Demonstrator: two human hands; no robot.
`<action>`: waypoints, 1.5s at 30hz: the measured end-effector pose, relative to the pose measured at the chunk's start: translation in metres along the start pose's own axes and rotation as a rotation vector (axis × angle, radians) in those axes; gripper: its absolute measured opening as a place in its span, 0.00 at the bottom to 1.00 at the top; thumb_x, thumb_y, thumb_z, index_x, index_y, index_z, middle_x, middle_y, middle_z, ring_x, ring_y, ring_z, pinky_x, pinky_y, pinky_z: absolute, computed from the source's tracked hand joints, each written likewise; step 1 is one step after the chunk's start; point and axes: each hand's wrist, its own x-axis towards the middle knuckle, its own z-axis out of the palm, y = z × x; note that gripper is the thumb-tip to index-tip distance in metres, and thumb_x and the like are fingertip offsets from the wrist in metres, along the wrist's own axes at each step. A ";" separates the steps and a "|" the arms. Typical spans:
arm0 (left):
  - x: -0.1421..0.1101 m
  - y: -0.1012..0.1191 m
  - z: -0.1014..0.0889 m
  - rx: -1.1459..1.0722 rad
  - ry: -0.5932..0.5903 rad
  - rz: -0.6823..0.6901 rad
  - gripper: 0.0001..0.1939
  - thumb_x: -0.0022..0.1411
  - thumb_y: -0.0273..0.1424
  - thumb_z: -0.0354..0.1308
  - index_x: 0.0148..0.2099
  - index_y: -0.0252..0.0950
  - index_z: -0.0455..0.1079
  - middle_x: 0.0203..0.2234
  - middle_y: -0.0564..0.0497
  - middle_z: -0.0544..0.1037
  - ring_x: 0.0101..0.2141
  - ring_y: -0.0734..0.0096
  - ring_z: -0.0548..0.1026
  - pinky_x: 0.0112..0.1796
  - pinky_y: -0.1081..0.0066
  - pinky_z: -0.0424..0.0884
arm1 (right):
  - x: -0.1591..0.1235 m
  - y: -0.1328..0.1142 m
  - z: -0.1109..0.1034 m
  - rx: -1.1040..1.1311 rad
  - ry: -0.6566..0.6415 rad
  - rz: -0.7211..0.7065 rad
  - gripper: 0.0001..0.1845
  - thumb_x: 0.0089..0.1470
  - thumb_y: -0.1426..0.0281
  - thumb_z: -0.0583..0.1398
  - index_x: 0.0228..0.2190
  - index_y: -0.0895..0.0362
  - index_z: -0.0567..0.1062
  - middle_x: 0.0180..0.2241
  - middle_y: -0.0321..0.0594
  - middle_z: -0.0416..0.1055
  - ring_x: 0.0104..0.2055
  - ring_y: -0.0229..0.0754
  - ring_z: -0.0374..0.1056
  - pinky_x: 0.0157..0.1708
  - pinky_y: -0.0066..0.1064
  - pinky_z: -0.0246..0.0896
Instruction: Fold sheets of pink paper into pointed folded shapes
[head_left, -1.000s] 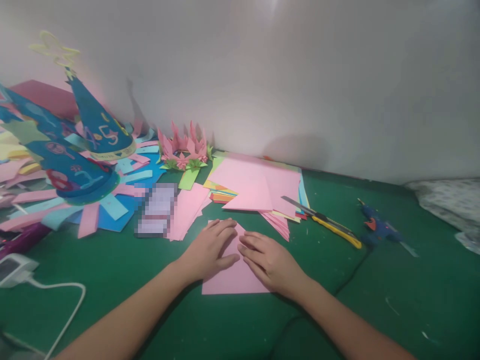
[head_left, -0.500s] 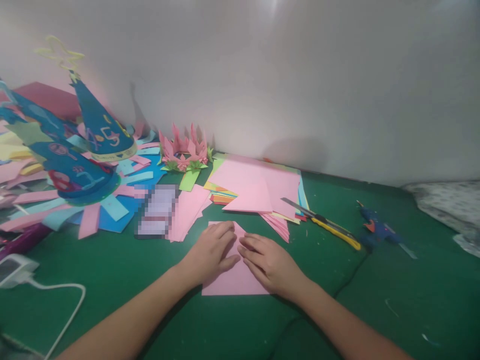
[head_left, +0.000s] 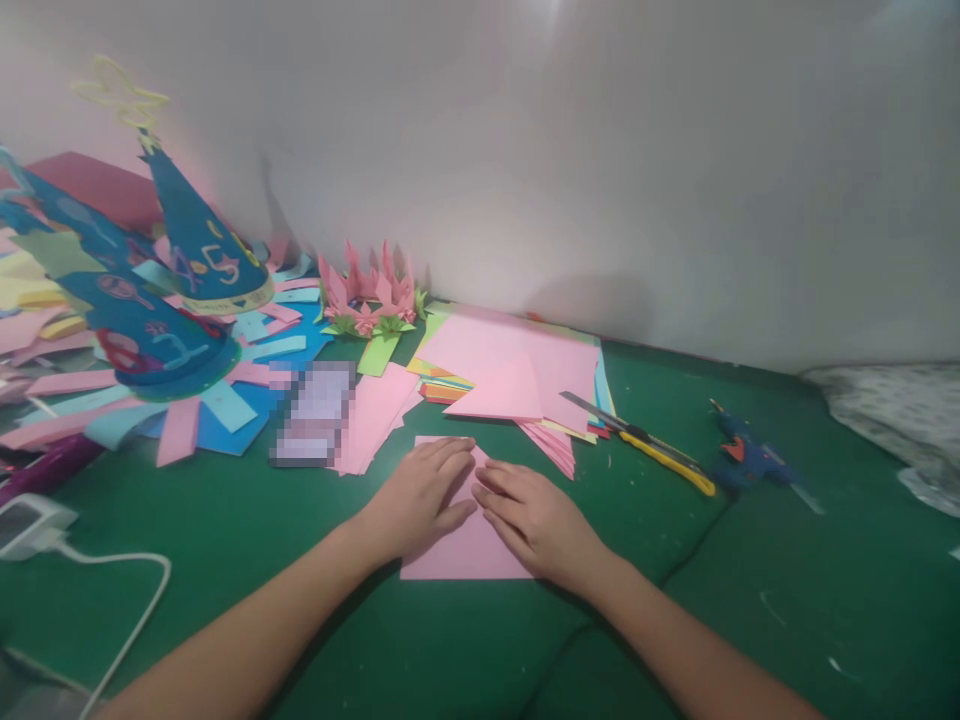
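A pink sheet of paper (head_left: pixel 474 552) lies on the green table in front of me, its far right part folded over or hidden beneath my hand. My left hand (head_left: pixel 427 495) rests flat on its left side, fingers stretched toward the far edge. From the right, my right hand (head_left: pixel 536 520) presses on the same sheet with its fingers extended, the fingertips close to my left hand's. Just beyond lie pink paper pieces (head_left: pixel 379 415) and a pile of coloured sheets topped with pink (head_left: pixel 517 345).
A utility knife (head_left: pixel 660 455) with its blade out lies right of the pile. Farther right is a blue glue gun (head_left: pixel 757 455). At left are a blurred phone (head_left: pixel 313 415), a pink paper crown (head_left: pixel 371 295), blue cone hats (head_left: pixel 199 235) and a white charger with cable (head_left: pixel 34 525).
Both hands stay pressed on the pink paper in nearly the same pose. The whole view has shifted slightly, so things appear a little higher.
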 end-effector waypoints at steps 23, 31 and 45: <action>-0.001 -0.002 0.005 0.012 0.001 0.018 0.24 0.62 0.37 0.52 0.58 0.34 0.59 0.58 0.43 0.63 0.57 0.59 0.61 0.57 0.58 0.58 | 0.001 0.000 -0.002 0.099 0.009 0.017 0.13 0.59 0.73 0.53 0.42 0.60 0.75 0.43 0.49 0.74 0.47 0.47 0.68 0.48 0.43 0.66; 0.000 0.000 0.004 0.053 -0.002 0.038 0.21 0.62 0.36 0.51 0.57 0.36 0.62 0.58 0.43 0.62 0.57 0.58 0.61 0.56 0.57 0.59 | 0.000 0.010 -0.005 0.293 0.144 0.351 0.15 0.62 0.70 0.49 0.41 0.55 0.75 0.41 0.42 0.75 0.45 0.43 0.69 0.45 0.38 0.65; -0.002 0.002 0.003 -0.001 0.023 0.015 0.15 0.61 0.35 0.53 0.50 0.37 0.66 0.57 0.43 0.63 0.57 0.57 0.61 0.55 0.55 0.60 | -0.001 0.017 0.003 0.129 -0.007 0.259 0.17 0.58 0.73 0.54 0.48 0.53 0.73 0.40 0.45 0.68 0.43 0.46 0.63 0.42 0.43 0.62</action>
